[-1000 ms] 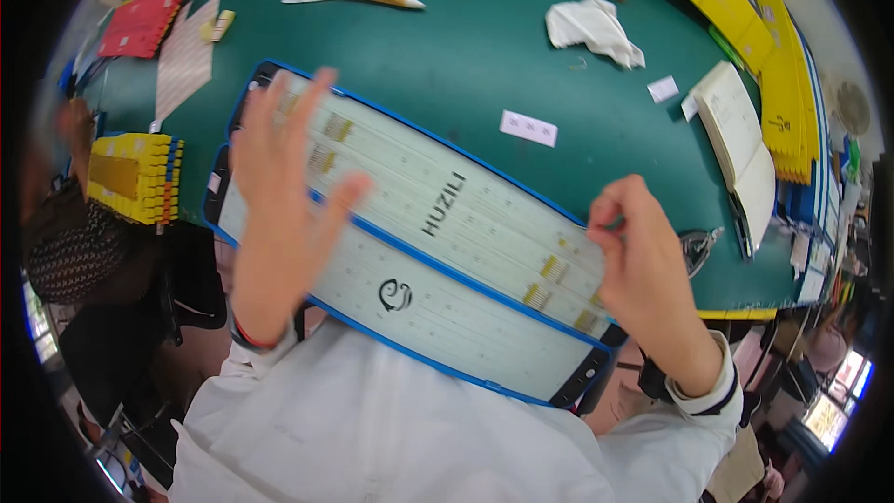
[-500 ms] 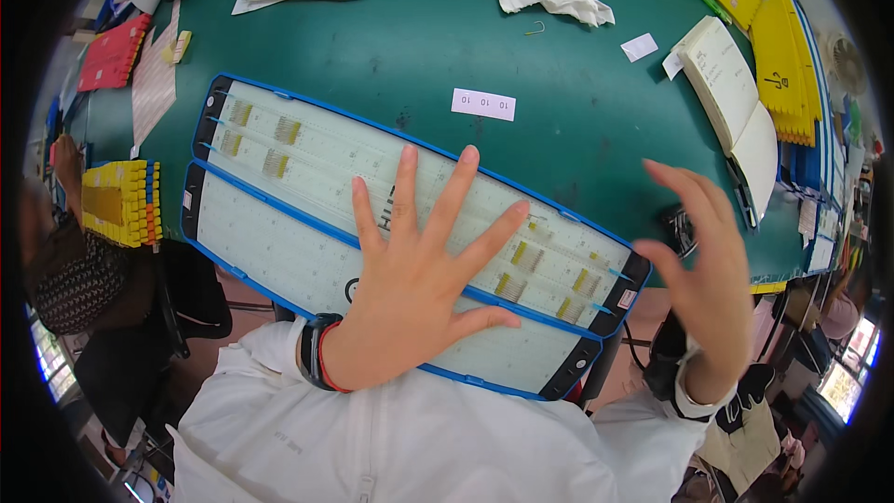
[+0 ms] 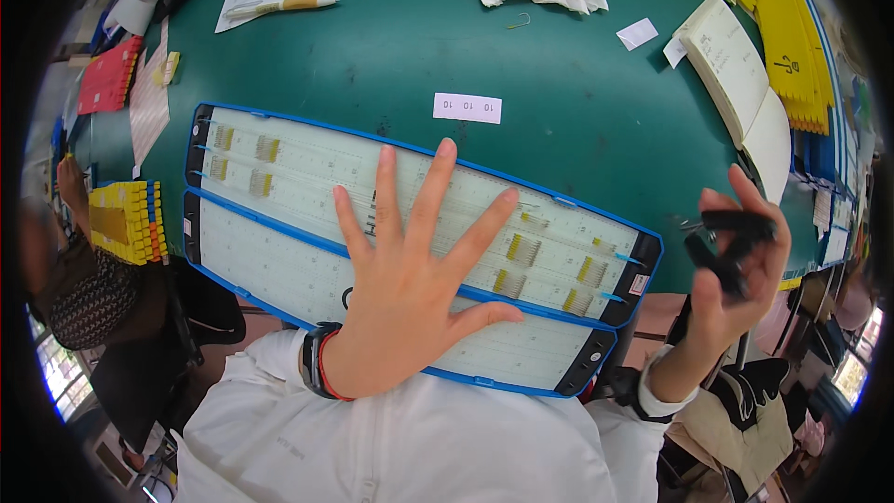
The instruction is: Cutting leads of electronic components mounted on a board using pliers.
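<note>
Your left hand (image 3: 400,312) lies flat across the long blue case (image 3: 279,265), palm down and fingers spread, gripping nothing, while your right hand (image 3: 750,303) is raised just beyond the case's right end with its grip closed around a black tool (image 3: 719,265). The open case lies slanted in front of you on the desk (image 3: 372,65), and its nearer half seems to reach out past the desk's edge toward your jacket (image 3: 391,452), so press evenly and bear down on the far half rather than the near one, or the whole thing could tip. Spread fingers suit this, but mind the pads: the small pin rows (image 3: 521,250) sit just right of your index finger, and a sideways slide could bend them. Turn the tool's metal tip away from your own palm and from the case, and settle its handles against your fingers before bringing it over the pins. As for what you can't see well, your left palm covers the middle of both halves and most of the dark markings there. The tool is blurred, so its exact kind, and how far its blades are parted, can't be told. The desk's edge is hidden beneath the case, and the pins' fine ends are too small to make out.
</note>
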Demonstrator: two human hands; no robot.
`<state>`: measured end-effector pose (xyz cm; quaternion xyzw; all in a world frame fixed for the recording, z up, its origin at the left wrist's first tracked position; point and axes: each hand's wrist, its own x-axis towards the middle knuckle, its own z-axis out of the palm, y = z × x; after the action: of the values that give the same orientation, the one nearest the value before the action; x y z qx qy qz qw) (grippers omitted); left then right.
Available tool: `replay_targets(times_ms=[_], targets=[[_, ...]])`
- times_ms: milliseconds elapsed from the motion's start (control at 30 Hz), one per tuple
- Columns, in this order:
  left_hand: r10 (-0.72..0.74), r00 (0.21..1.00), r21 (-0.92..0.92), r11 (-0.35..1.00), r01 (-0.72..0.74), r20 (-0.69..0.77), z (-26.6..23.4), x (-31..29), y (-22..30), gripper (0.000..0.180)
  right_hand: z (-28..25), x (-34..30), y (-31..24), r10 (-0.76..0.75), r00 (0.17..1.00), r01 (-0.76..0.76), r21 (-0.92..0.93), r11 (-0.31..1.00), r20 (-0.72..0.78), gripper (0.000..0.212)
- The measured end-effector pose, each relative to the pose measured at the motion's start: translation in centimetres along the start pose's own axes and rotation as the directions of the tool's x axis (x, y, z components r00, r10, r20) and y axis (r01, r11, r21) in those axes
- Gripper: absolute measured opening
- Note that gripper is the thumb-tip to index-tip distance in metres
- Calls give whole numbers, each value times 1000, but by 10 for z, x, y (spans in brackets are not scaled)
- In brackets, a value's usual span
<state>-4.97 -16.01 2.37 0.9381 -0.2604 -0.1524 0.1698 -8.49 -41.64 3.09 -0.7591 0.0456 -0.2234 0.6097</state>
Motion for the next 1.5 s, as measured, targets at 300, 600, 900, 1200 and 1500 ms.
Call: replay_targets(times_ms=[300,600,900,1200,1500], targets=[[-23,999,-3,1000,23,27,-7,2,-5,84,68,2,1,100,994,-102,611,785,37,22],[-11,1000,61,998,9,29,-6,-1,-9,77,79,-1,4,22,995,-48,272,961,99,20],[-19,1000,71,997,17,21,-4,-1,-7,77,76,0,4,14,998,-28,236,971,59,16],[-17,1000,65,998,15,21,-4,1,-4,77,72,-1,2,61,998,-63,256,965,16,17],[-23,999,76,997,21,27,-5,2,-4,77,72,-2,3,56,998,-60,251,966,24,17]])
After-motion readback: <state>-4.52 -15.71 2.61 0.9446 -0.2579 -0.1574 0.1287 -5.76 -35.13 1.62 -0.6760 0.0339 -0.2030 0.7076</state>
